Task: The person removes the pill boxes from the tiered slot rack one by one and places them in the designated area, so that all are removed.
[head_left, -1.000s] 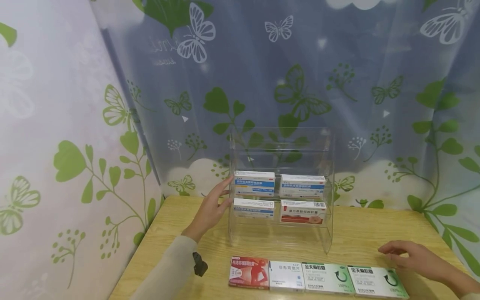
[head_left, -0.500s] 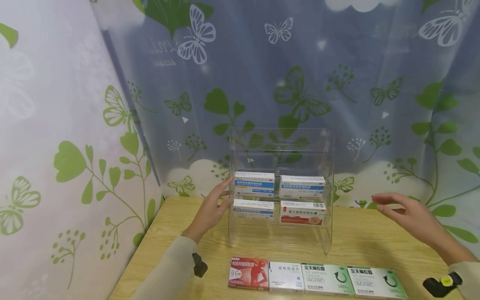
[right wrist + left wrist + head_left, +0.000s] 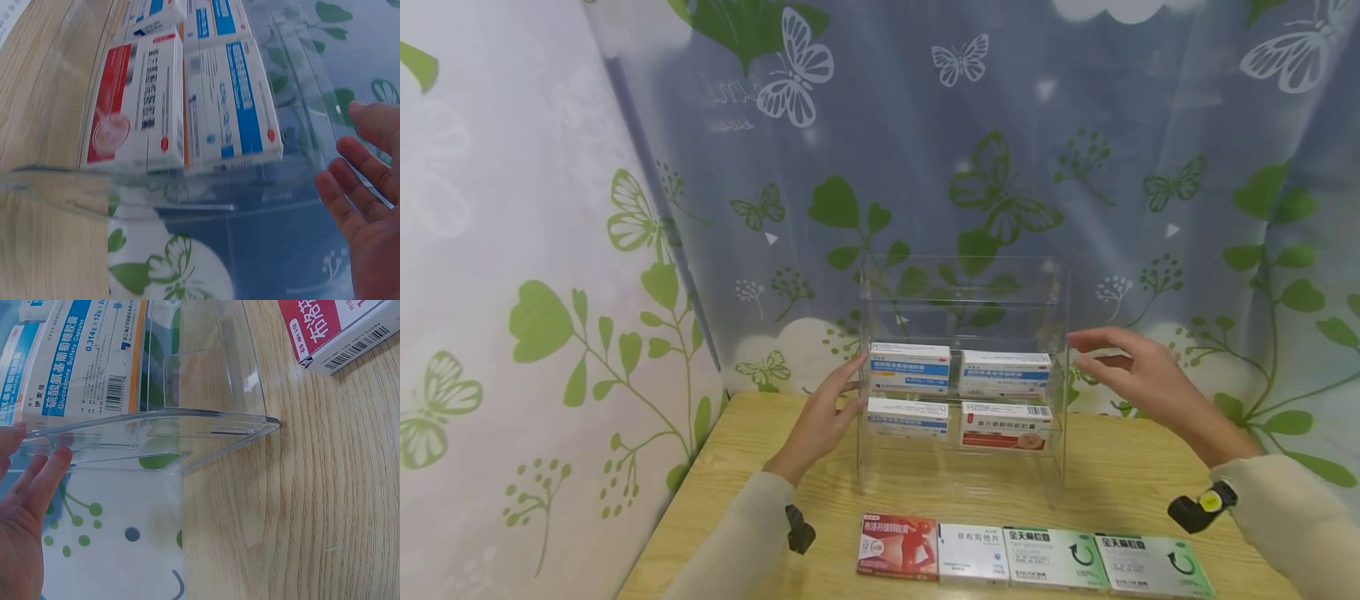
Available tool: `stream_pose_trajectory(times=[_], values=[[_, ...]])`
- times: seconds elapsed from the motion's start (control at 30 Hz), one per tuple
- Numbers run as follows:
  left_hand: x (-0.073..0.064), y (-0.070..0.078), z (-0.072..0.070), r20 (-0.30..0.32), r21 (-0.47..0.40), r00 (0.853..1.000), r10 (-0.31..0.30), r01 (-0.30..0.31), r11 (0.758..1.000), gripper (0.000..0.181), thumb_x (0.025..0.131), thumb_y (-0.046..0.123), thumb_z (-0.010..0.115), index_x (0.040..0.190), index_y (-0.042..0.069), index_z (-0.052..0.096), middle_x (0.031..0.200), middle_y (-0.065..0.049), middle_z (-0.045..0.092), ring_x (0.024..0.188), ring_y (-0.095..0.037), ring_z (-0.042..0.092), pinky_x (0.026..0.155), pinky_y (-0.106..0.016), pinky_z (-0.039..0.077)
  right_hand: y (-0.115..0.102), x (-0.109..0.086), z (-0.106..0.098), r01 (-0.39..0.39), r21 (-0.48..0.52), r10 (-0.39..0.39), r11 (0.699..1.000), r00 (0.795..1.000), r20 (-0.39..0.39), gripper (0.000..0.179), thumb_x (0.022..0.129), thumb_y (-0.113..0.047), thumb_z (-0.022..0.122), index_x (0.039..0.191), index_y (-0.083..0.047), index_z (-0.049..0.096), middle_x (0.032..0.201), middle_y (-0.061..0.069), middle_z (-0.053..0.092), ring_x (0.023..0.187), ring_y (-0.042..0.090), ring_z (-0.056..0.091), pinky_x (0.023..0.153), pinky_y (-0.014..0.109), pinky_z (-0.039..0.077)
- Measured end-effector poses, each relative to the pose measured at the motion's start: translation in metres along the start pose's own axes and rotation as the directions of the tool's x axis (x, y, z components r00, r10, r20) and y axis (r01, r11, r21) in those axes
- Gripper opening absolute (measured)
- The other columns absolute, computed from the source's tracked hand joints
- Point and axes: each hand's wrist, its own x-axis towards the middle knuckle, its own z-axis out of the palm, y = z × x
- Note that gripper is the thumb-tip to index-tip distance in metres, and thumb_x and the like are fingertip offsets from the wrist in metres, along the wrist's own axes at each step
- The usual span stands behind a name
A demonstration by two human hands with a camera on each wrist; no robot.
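Observation:
A clear acrylic display rack [image 3: 861, 462] stands on the table, holding medicine boxes on two tiers. Its upper tier has a left blue-and-white box [image 3: 910, 371] and a right blue-and-white box [image 3: 1004, 375]. Below them sit another blue-and-white box [image 3: 907, 419] and a red-and-white box [image 3: 1004, 427]. My left hand [image 3: 820, 417] touches the rack's left side with extended fingers; in the left wrist view, fingertips [image 3: 59, 456] lie against the clear panel. My right hand [image 3: 1138, 371] is at the rack's upper right side, fingers loosely extended, holding nothing; the right wrist view shows the fingers [image 3: 359, 165] beside the panel.
In front of the rack, a row lies flat on the wooden table [image 3: 760, 517]: a red box [image 3: 898, 546], a white box [image 3: 972, 552] and two green-and-white boxes, one left [image 3: 1056, 557] and one right [image 3: 1152, 565]. Patterned curtain [image 3: 880, 125] hangs behind and at the sides.
My right hand has risen from beside the rightmost green-and-white box and moved left to the rack's right side. My left hand and the boxes have stayed in place.

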Motion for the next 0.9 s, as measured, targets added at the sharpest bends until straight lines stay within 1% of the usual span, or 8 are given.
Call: stream_pose_trajectory(times=[0.1, 0.17, 0.2, 0.27, 0.37, 0.53, 0.7, 0.9], values=[[0.000, 0.000, 0.000, -0.004, -0.002, 1.000, 0.004, -0.004, 1.000, 0.074, 0.109, 0.005, 0.065, 0.173, 0.027, 0.034, 0.175, -0.009, 0.038, 0.139, -0.038, 0.064, 0.096, -0.045, 0.068, -0.010, 0.013, 0.011, 0.061, -0.029, -0.061, 0.998, 0.998, 0.009, 0.038, 0.110, -0.024, 0.070, 0.146, -0.011, 0.067, 0.144, 0.014, 0.069, 0.116, 0.009, 0.072, 0.094, 0.026, 0.064], [0.000, 0.000, 0.000, -0.002, -0.002, 1.000, -0.002, 0.002, 1.000, 0.074, 0.109, 0.006, 0.065, 0.173, 0.028, 0.034, 0.175, -0.009, 0.038, 0.139, -0.038, 0.064, 0.096, -0.045, 0.068, -0.014, 0.021, 0.017, 0.093, -0.057, -0.091, 0.994, 0.995, 0.026, 0.040, 0.109, -0.024, 0.072, 0.145, -0.009, 0.068, 0.144, 0.016, 0.069, 0.116, 0.029, 0.075, 0.096, 0.044, 0.066], [0.000, 0.000, 0.000, -0.001, -0.003, 1.000, -0.006, 0.006, 1.000, 0.074, 0.110, 0.006, 0.065, 0.173, 0.028, 0.034, 0.175, -0.009, 0.038, 0.139, -0.038, 0.064, 0.096, -0.045, 0.068, -0.015, 0.024, 0.020, 0.105, -0.065, -0.103, 0.992, 0.994, 0.036, 0.040, 0.108, -0.023, 0.072, 0.145, -0.007, 0.068, 0.144, 0.017, 0.068, 0.118, 0.036, 0.074, 0.098, 0.051, 0.065], [0.000, 0.000, 0.000, 0.000, -0.004, 1.000, -0.011, 0.011, 1.000, 0.074, 0.110, 0.006, 0.065, 0.173, 0.029, 0.033, 0.175, -0.009, 0.038, 0.139, -0.038, 0.064, 0.096, -0.045, 0.068, -0.016, 0.030, 0.025, 0.116, -0.080, -0.112, 0.990, 0.992, 0.059, 0.041, 0.107, -0.022, 0.073, 0.145, -0.006, 0.067, 0.145, 0.020, 0.067, 0.119, 0.042, 0.073, 0.099, 0.060, 0.063], [0.000, 0.001, 0.001, 0.000, -0.009, 1.000, -0.017, 0.017, 1.000, 0.075, 0.110, 0.005, 0.065, 0.173, 0.030, 0.034, 0.175, -0.008, 0.038, 0.139, -0.037, 0.064, 0.096, -0.044, 0.068, -0.017, 0.035, 0.031, 0.132, -0.115, -0.122, 0.985, 0.989, 0.087, 0.041, 0.106, -0.020, 0.074, 0.145, -0.005, 0.068, 0.145, 0.021, 0.067, 0.121, 0.044, 0.072, 0.101, 0.063, 0.061], [0.000, 0.001, 0.000, 0.006, -0.019, 1.000, -0.025, 0.025, 0.999, 0.075, 0.110, 0.006, 0.065, 0.173, 0.033, 0.033, 0.176, -0.006, 0.037, 0.140, -0.036, 0.063, 0.097, -0.043, 0.068, -0.016, 0.039, 0.037, 0.155, -0.176, -0.132, 0.972, 0.982, 0.132, 0.040, 0.105, -0.017, 0.075, 0.143, -0.005, 0.070, 0.144, 0.022, 0.068, 0.121, 0.044, 0.071, 0.102, 0.066, 0.059], [0.000, 0.001, 0.000, 0.013, -0.024, 0.999, -0.031, 0.031, 0.999, 0.075, 0.110, 0.007, 0.064, 0.173, 0.033, 0.033, 0.176, -0.006, 0.037, 0.140, -0.036, 0.063, 0.098, -0.046, 0.067, -0.014, 0.042, 0.042, 0.180, -0.204, -0.151, 0.962, 0.977, 0.152, 0.033, 0.103, -0.013, 0.077, 0.136, -0.006, 0.075, 0.140, 0.020, 0.072, 0.120, 0.039, 0.069, 0.100, 0.064, 0.060], [0.000, 0.001, 0.000, 0.014, -0.025, 0.999, -0.038, 0.039, 0.999, 0.074, 0.111, 0.008, 0.063, 0.173, 0.033, 0.032, 0.177, -0.006, 0.036, 0.142, -0.035, 0.062, 0.098, -0.046, 0.067, -0.011, 0.046, 0.045, 0.195, -0.216, -0.164, 0.957, 0.974, 0.154, 0.028, 0.100, -0.006, 0.079, 0.128, -0.011, 0.080, 0.126, 0.012, 0.078, 0.113, 0.033, 0.068, 0.094, 0.058, 0.061]])
